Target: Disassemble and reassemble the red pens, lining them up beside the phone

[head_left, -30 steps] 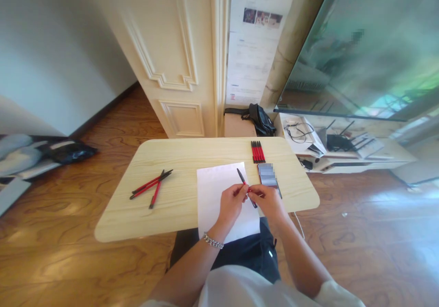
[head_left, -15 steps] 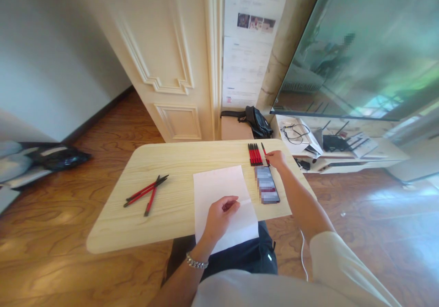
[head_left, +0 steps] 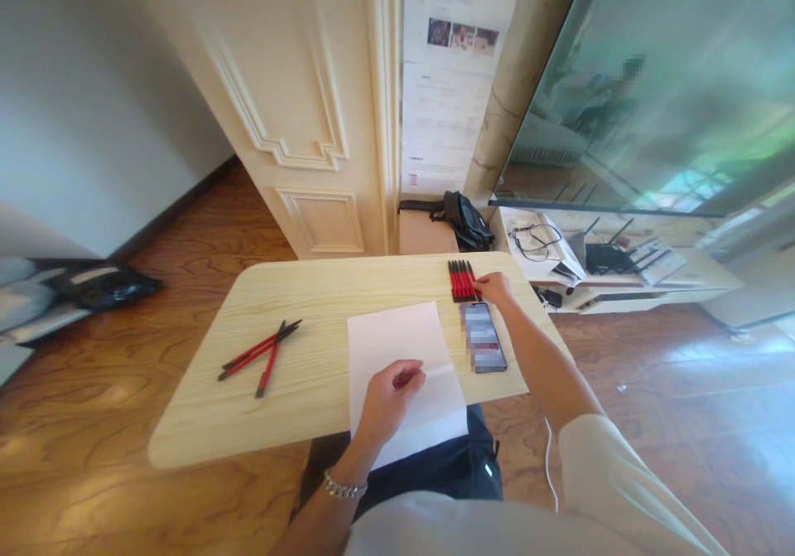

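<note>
Several red pens with black tips [head_left: 460,281] lie side by side in a row near the table's far right corner. At the row's right end my right hand [head_left: 495,287] pinches a red pen [head_left: 474,276] that is close against the others. My left hand [head_left: 391,394] is loosely curled over a white sheet of paper [head_left: 397,328], and nothing shows in its fingers. Three more red pens [head_left: 264,349] lie loose on the left, two crossing the third near their black tips. A phone [head_left: 484,336] with a lit screen lies just below the row.
The pale wooden table [head_left: 323,291] has rounded corners, and the paper hangs over its near edge. Beyond it are a black bag [head_left: 465,220] and a white cabinet [head_left: 701,270] with a black router [head_left: 609,258] and cables. A white cord [head_left: 549,465] hangs at the right.
My right hand has moved slightly left, bringing its pen from apart to close beside the row. My left hand stays curled over the paper. The view has shifted a little.
</note>
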Motion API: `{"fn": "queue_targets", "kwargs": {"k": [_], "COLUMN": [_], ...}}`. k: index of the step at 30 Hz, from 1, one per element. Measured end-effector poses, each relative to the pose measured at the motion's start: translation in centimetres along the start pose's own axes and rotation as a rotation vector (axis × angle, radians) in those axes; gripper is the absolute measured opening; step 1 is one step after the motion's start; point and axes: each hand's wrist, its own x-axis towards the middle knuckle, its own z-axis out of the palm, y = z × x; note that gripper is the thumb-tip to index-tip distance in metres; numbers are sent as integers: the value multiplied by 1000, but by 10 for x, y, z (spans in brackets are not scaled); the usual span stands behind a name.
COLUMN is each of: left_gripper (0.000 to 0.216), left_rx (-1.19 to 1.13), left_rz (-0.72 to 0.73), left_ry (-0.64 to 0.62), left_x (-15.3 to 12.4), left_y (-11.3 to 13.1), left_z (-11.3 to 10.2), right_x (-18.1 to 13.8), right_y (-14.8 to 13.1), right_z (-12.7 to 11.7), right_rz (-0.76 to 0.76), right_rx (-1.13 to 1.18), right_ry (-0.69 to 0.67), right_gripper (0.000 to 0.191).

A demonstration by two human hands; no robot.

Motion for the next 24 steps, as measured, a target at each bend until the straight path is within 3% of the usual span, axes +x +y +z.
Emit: {"fn": "queue_targets", "kwargs": {"k": [11,15,19,21,24], "left_gripper": [28,27,27,28,26], "left_rx": [63,159,350,470,672], "left_rz": [36,86,124,114,78], "left_ry": [43,108,246,366,540], "left_x": [-6,-9,-10,-10,-13], "left_y": [-4,-4,-9,-15,-26], "left_z": [-6,-22,-64,-94,-143], "right_x": [-6,-12,-29,-49,-93], "right_y": [-9,-14,-24,-33,-51], "right_z": [-1,-6,-9,-6,6], "right_rz": [-5,3,-29,-90,-168], "right_rx": [25,36,78,265,529], "right_ry": [11,31,87,212,143], "right_gripper": [32,31,43,53,62]}}
